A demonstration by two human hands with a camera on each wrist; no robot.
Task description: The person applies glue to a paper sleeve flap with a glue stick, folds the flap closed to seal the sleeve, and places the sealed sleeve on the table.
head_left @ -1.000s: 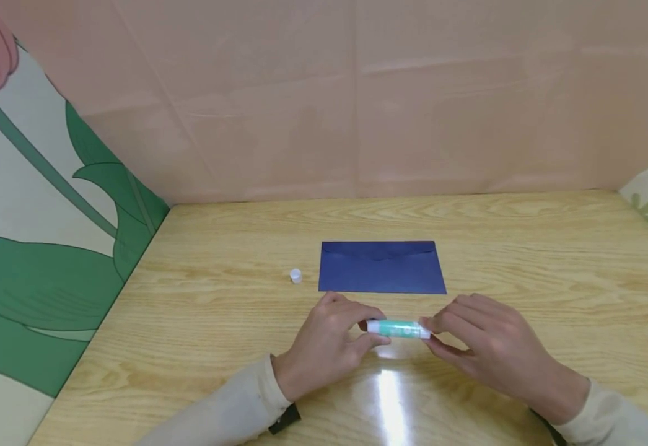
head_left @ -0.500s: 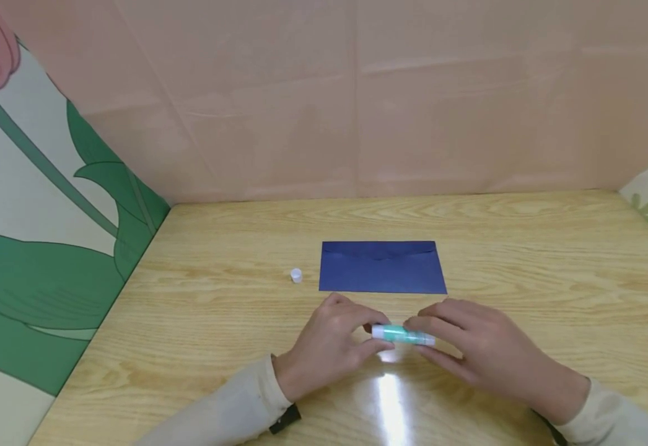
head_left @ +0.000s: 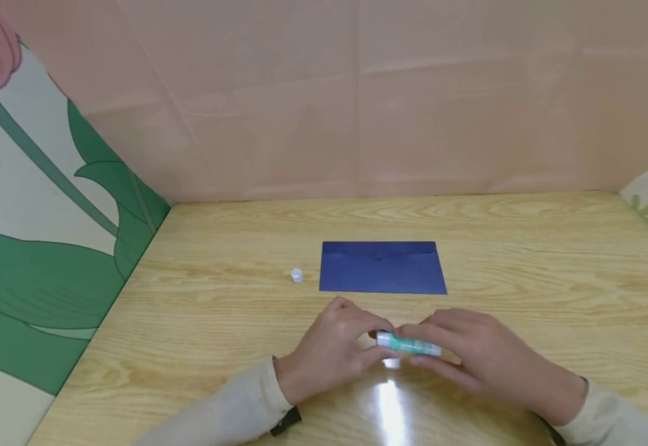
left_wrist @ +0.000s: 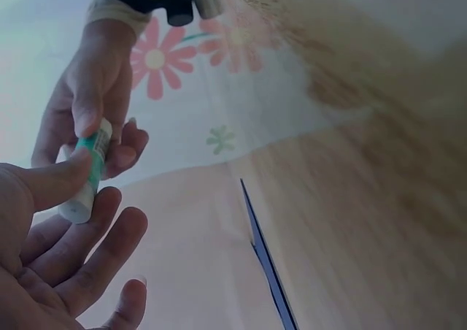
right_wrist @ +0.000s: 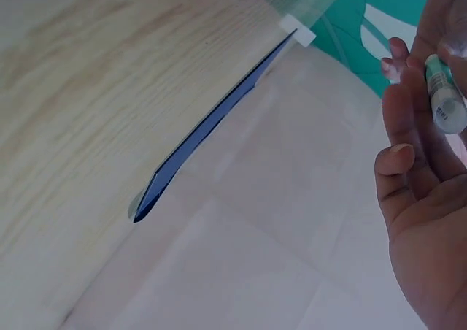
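Note:
A green-and-white glue stick (head_left: 411,344) is held level above the table, its right end tilted slightly toward me. My left hand (head_left: 337,347) pinches its left end between thumb and fingers. Around the middle of the glue stick, my right hand (head_left: 482,353) has its index finger on top and its thumb below, so both hands grip it. The left wrist view shows both thumbs on the glue stick (left_wrist: 95,158). A small white cap (head_left: 297,275) lies on the table left of a dark blue envelope (head_left: 382,269), which lies flat with its flap edge at the far side.
The wood-grain table (head_left: 218,248) ends at a pink-beige cloth wall (head_left: 324,124) at the back. A panel with green leaves (head_left: 34,279) borders the left side. A dark strap piece (head_left: 286,422) shows under the left sleeve.
The glue stick has shifted slightly toward me and right, its right end dipping nearer. My right fingers have slid left along it, from the right end to the middle. Cap and envelope lie unmoved.

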